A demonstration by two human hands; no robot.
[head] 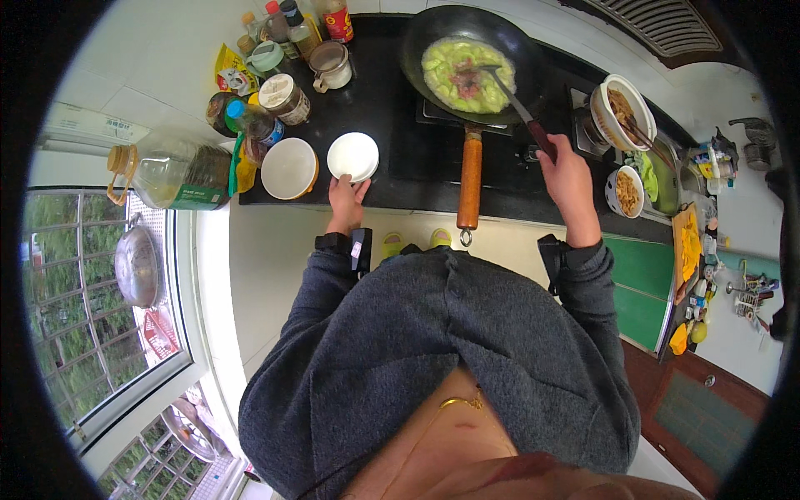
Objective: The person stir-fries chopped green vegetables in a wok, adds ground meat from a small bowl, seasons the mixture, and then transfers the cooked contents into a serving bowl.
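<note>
My right hand (569, 181) grips the dark red handle of a cooking spatula (514, 100), whose metal blade rests in the food in a black wok (431, 94). In the wok, pale green vegetable pieces (437, 59) simmer in bubbling liquid around a clump of pinkish, meat-like bits (465, 84). The wok's wooden handle (472, 178) points toward me over the counter edge. My left hand (347, 201) holds the near rim of a small white bowl (353, 155) at the counter's front. No food shows in that bowl.
A larger bowl (289, 167) stands left of the small one. Sauce bottles (300, 34), jars (284, 100) and a big oil jug (194, 165) crowd the left. Rightward are a pot of cooked food (620, 109) with utensils, a spotted bowl (625, 192) and a cutting board (685, 240).
</note>
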